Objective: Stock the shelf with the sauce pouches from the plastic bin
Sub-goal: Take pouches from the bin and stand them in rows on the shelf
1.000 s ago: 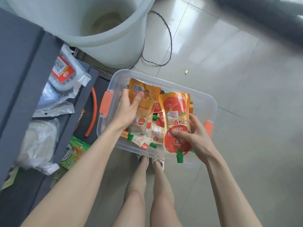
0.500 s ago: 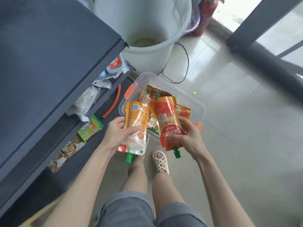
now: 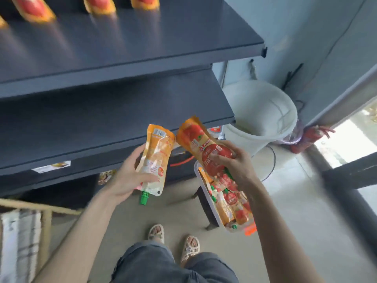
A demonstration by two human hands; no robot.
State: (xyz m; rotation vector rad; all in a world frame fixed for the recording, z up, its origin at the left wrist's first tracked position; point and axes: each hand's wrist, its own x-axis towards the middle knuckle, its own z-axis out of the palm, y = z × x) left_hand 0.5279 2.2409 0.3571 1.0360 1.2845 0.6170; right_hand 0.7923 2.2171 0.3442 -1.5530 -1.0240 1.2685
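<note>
Left grip [image 3: 130, 176]: fingers and thumb curled round the lower half of the orange pouch [image 3: 157, 158], green spout cap pointing down; the hold looks firm.
Right grip [image 3: 234, 162]: fingers wrapped over the middle of the red pouch [image 3: 202, 144], whose sealed end points up toward the shelves; its spout is hidden under the hand.
Change: half a second ago both pouches were only just lifted over the plastic bin [image 3: 201, 184]. Now they are carried up and clear of it, side by side in front of the front edge of the middle shelf [image 3: 122, 103]. The view has also swung up from the floor to the shelving.
Bin: below and behind the right grip, with many pouches [image 3: 230, 201] left inside.
Top shelf [image 3: 142, 37]: a row of standing pouches [image 3: 100, 5] along the back, blurred; bare board in front of them and to their right.
Meaning for the task: pick-up of this pair is done and the carry to the shelf is under way; neither pouch touches a shelf yet.
Judgement, next: both pouches need turning spout-up to stand like the row, which shelf cannot be told.
Risk: soft pouches may slump or tip when set down, and motion blur suggests a fast move.
Nearby: white bucket [image 3: 263, 111] to the right of the shelving.
</note>
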